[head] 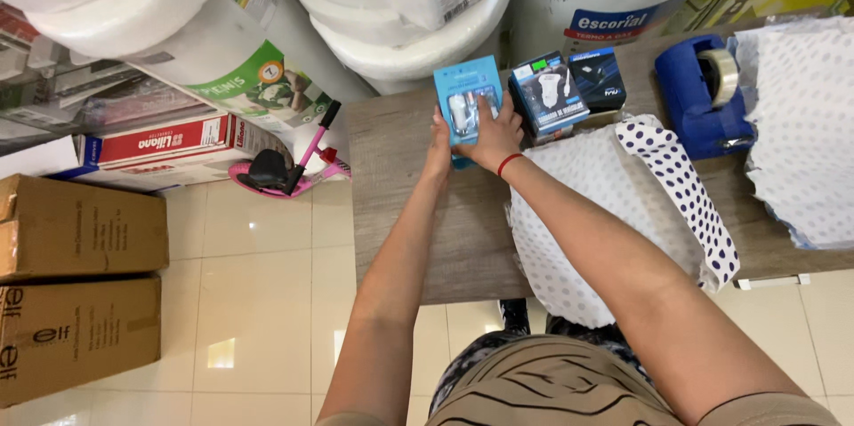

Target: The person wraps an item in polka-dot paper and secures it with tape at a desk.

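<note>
The light-blue package (468, 101) is covered along its lower part by the right hand (495, 137), and the left hand (438, 143) shows only edge-on. The spotted paper sheet (801, 124) runs off the right edge. The 2 cardboard boxes (80, 284) are cut at the left.

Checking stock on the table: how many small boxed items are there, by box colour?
Light blue box, held in both hands: 1
Black-and-blue box: 1
Black box: 1
Total: 3
</note>
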